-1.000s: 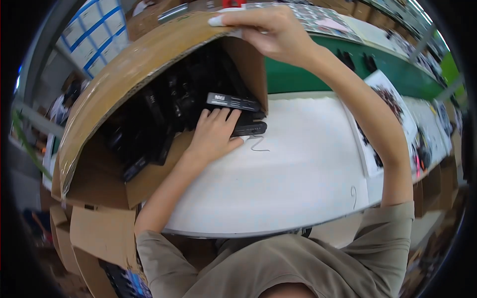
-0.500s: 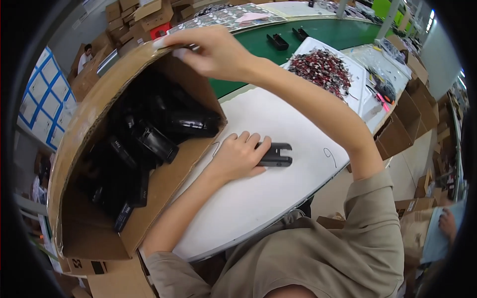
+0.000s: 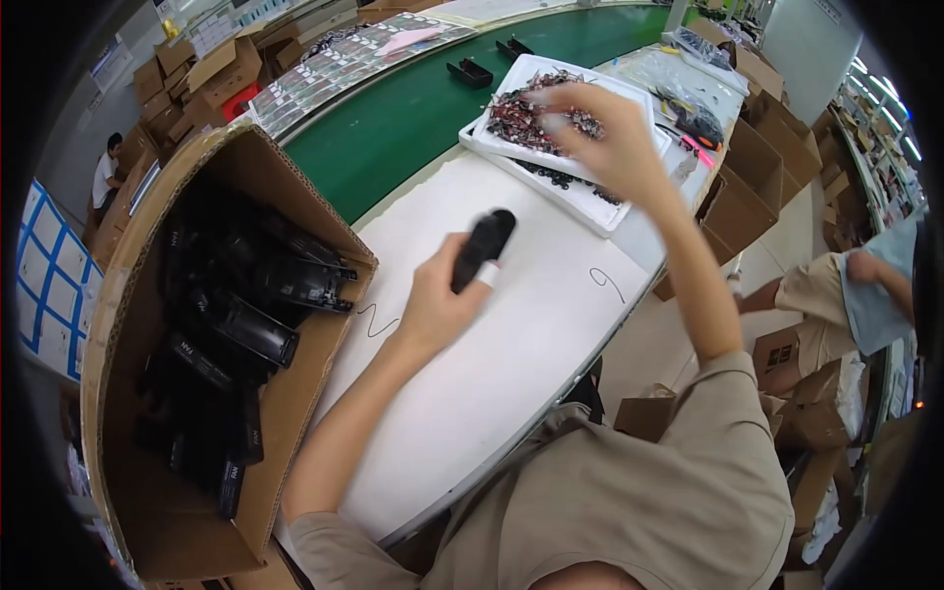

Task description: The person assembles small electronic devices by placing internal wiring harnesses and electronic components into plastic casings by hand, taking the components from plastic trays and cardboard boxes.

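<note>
My left hand [image 3: 438, 300] is closed around a black plastic housing [image 3: 484, 248], an elongated piece with a rounded end, held tilted above the white tabletop [image 3: 462, 393]. My right hand [image 3: 615, 138], somewhat blurred, reaches over a white foam tray [image 3: 526, 71] at the far side. Its thumb and fingers are apart over a heap of small red, black and silver parts [image 3: 516, 123]. On the left a large cardboard box [image 3: 305, 379] lies open toward me, with several black plastic housings [image 3: 261, 329] piled inside.
A second white tray [image 3: 605, 218] with small black rings sits under the first. Beyond runs a green conveyor belt [image 3: 379, 138] carrying two black housings [image 3: 470, 73]. Tools [image 3: 700, 123] lie at the far right. Cardboard boxes [image 3: 757, 177] and another person [image 3: 855, 285] are to the right.
My right hand has left the box's upper edge and swung right to the foam tray. My left hand has lifted the black housing off the table and turned it. The view has shifted right.
</note>
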`<state>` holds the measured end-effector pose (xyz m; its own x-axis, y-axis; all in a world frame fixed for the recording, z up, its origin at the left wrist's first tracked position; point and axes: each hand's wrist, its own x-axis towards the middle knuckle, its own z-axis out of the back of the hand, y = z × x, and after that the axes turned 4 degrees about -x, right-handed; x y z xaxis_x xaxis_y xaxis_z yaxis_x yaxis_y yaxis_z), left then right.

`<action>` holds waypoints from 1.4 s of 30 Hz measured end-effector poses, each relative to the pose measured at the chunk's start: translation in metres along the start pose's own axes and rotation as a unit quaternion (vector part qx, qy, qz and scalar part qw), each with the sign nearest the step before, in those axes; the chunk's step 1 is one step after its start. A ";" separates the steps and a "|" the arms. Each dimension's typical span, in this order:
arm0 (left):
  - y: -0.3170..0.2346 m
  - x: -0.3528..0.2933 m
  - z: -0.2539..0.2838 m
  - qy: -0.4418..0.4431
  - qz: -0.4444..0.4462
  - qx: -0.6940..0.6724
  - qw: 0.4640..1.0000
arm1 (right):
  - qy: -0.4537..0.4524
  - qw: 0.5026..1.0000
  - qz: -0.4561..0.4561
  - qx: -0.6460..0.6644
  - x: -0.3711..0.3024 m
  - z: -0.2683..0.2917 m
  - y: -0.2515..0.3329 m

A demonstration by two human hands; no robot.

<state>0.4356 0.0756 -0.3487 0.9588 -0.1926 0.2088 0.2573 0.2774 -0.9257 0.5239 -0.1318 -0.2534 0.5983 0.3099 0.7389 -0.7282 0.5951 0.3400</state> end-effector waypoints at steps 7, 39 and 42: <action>0.014 0.015 -0.002 -0.023 0.076 -0.318 0.945 | 0.158 0.944 -0.261 -0.124 -0.064 0.046 -0.103; 0.037 0.019 0.026 0.030 0.186 -0.548 0.815 | 0.162 0.851 -0.245 0.435 -0.044 -0.096 0.020; 0.033 0.021 0.030 0.052 0.225 -0.507 0.830 | 0.116 0.923 -0.156 0.332 -0.048 -0.102 0.020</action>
<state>0.4680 0.1086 -0.3656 0.9011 -0.3795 -0.2098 -0.4087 -0.5816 -0.7034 0.5150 -0.0593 -0.3412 0.8132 0.3958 0.4266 -0.5066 0.1207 0.8537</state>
